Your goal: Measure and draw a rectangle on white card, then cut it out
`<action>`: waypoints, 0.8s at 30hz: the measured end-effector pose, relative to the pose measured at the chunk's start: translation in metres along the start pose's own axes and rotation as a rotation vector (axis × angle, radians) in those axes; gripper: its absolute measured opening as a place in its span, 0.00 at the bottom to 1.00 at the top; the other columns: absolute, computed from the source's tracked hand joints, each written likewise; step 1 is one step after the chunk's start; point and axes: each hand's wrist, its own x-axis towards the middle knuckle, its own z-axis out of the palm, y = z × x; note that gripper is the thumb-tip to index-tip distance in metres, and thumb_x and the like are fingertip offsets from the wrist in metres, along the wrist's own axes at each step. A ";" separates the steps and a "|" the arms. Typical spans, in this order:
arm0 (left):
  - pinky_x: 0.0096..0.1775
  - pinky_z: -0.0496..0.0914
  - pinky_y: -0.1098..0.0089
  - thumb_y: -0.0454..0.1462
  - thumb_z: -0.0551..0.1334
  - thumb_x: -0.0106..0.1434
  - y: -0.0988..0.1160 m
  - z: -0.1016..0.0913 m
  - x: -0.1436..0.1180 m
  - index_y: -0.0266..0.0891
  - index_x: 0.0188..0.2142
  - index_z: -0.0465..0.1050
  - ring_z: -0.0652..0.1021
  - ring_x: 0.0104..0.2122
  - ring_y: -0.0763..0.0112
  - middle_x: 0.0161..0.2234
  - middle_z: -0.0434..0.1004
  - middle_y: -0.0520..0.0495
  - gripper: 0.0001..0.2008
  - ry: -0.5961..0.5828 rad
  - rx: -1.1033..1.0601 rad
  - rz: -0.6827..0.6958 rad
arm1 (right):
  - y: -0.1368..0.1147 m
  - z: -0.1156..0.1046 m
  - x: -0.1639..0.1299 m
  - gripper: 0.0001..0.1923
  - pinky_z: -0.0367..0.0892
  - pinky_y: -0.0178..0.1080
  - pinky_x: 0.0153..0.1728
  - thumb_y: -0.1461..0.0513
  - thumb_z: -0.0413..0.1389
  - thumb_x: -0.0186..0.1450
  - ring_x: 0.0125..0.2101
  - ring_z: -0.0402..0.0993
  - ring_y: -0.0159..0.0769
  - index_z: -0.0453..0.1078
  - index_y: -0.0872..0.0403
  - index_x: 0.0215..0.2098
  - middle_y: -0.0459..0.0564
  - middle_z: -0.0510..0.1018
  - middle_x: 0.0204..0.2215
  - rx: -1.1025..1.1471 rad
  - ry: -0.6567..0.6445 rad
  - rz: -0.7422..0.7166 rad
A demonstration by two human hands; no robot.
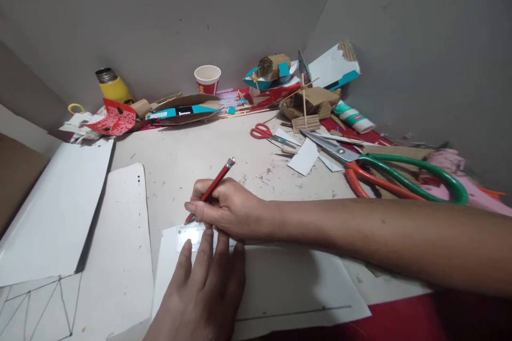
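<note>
My right hand (226,205) is closed round a red and black pencil (216,182), its tip down at the upper edge of a clear ruler (184,238). Beneath the ruler lies a white sheet (296,282), which bears a dark straight line near its lower edge. Fingers spread, my left hand (208,282) lies flat and presses the ruler onto the sheet. Part of the ruler is hidden under both hands, and glare whitens its left end.
Large shears (352,157) with green and orange handles and small red scissors (262,131) lie right of centre. Along the back stand a paper cup (207,80), a yellow bottle (112,87) and cardboard pieces (312,101). White boards (60,202) cover the left side.
</note>
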 end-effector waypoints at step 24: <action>0.52 0.63 0.53 0.60 0.48 0.64 -0.014 -0.015 0.008 0.30 0.61 0.63 0.73 0.55 0.48 0.58 0.71 0.32 0.40 -0.002 0.137 0.164 | -0.027 -0.015 0.017 0.12 0.59 0.31 0.30 0.67 0.52 0.67 0.26 0.63 0.29 0.58 0.53 0.26 0.42 0.68 0.23 -0.356 -0.213 -0.006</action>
